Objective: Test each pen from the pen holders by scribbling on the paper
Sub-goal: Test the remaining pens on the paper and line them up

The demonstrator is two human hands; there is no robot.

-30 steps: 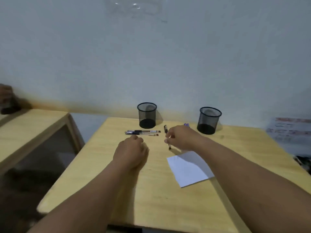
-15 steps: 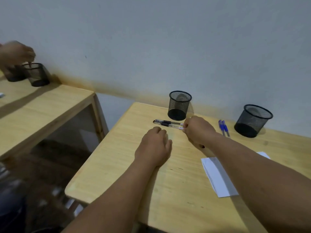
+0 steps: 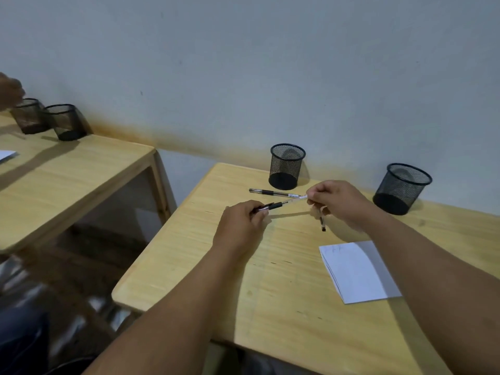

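Observation:
Two black mesh pen holders stand near the wall on my wooden table: the left holder and the right holder. A clear pen with a black grip is lifted above the table; my left hand grips its cap end and my right hand pinches its other end. Under my right hand another dark pen hangs down, also held by it. A second clear pen lies on the table before the left holder. The folded white paper with faint scribbles lies at the right.
A second wooden table stands to the left across a gap, carrying two more mesh holders and a paper corner. Another person's hand reaches there at the far left edge. The wall runs directly behind both tables.
My right hand has lifted one clear pen off the table, and my left hand has risen from resting on the table and closed on its other end. The view has shifted left.

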